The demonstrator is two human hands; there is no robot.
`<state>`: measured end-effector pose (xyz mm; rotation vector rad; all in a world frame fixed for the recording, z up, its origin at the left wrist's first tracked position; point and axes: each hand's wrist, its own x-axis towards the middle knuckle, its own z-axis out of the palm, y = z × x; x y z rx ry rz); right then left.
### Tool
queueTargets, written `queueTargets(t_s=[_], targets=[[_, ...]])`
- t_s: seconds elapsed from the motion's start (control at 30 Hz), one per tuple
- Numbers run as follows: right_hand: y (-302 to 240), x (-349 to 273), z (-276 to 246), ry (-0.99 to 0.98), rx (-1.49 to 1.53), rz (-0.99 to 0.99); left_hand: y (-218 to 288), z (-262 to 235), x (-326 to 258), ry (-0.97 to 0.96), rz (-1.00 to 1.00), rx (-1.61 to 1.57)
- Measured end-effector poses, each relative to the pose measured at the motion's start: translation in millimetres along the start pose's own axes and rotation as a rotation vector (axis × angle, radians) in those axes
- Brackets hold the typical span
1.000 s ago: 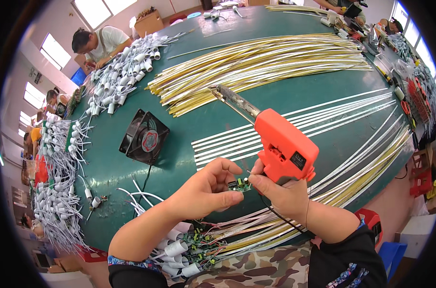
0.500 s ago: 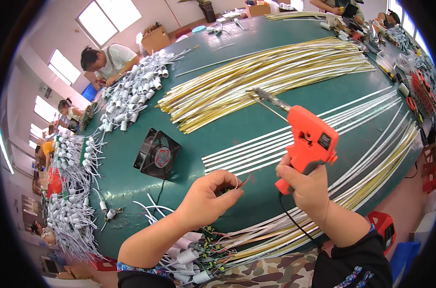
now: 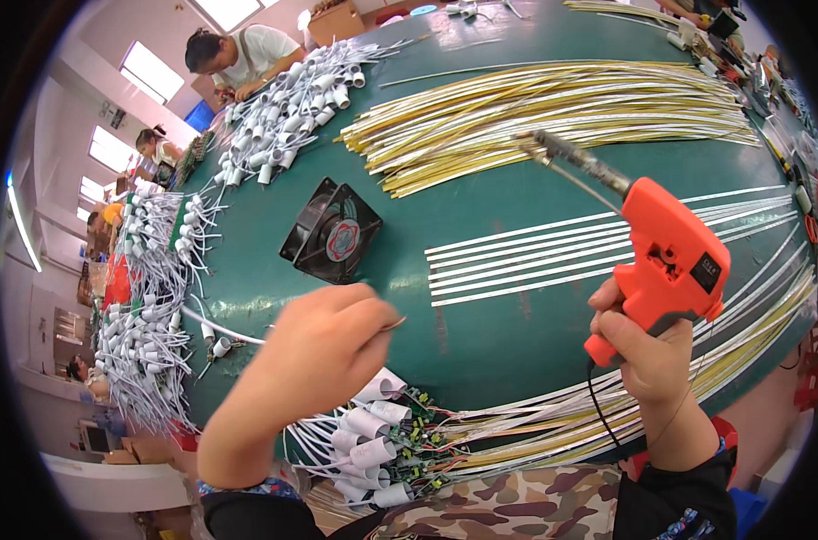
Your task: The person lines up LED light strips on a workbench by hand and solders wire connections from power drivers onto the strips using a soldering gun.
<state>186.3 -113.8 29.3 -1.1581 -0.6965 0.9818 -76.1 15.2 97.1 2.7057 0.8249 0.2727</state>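
Observation:
My right hand point(image 3: 647, 355) grips the handle of an orange soldering gun point(image 3: 674, 256), held up with its dark metal tip pointing to the upper left. A thin wire guide runs beside the barrel. My left hand point(image 3: 323, 346), slightly blurred, is closed around a white cable point(image 3: 224, 331) that trails out to the left. A small thin end pokes out past its fingertips. Below that hand lie white cylindrical lamp caps point(image 3: 368, 450) with green circuit boards point(image 3: 418, 432), joined by wires to long strips point(image 3: 553, 409).
A black fan point(image 3: 332, 232) stands beyond my left hand. White strips point(image 3: 517, 270) and a yellow-white strip bundle point(image 3: 553, 117) lie on the green table point(image 3: 481, 346). Heaps of lamp caps point(image 3: 283, 117) line the left edge, where a person point(image 3: 256, 58) works. A black cord point(image 3: 598, 409) hangs from the soldering gun.
My left hand has moved left and turned over, and a white cable now stretches from it. The soldering gun has shifted right, away from the left hand. The whole view has shifted.

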Motion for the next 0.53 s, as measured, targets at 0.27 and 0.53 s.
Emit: queueTargets(t_s=[0.27,0.53], targets=[[13,-2,-8,-0.227,-0.100,0.163,-69,103,-8,0.016,-0.011,-0.184],[40,2,-15,-0.327,-0.191,0.217,-83,117,-6,0.077,0.021,-0.089]])
